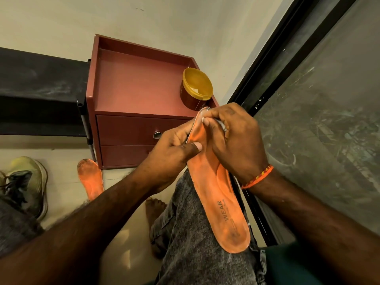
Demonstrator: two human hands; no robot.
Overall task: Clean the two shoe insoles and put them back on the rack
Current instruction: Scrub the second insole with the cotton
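Both hands on one orange insole (pixel 221 202), over a grey-clad knee (pixel 191 219).

Left hand (pixel 174 153) curled round the toe end, thumb pressed flat on top. Right hand (pixel 236 138) closed tight, pinching a small grey cloth (pixel 223 126) against the tip. Long, smooth, curved, smudged dark at the heel. Second insole (pixel 90 181) flat on the floor by a red box (pixel 133 89), dusty. Round yellow tub (pixel 196 87) on the box.

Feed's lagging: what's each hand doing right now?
Left hand: closed on the orange insole, thumb on top.
Right hand: closed on a small cloth, pressed to the insole's toe.
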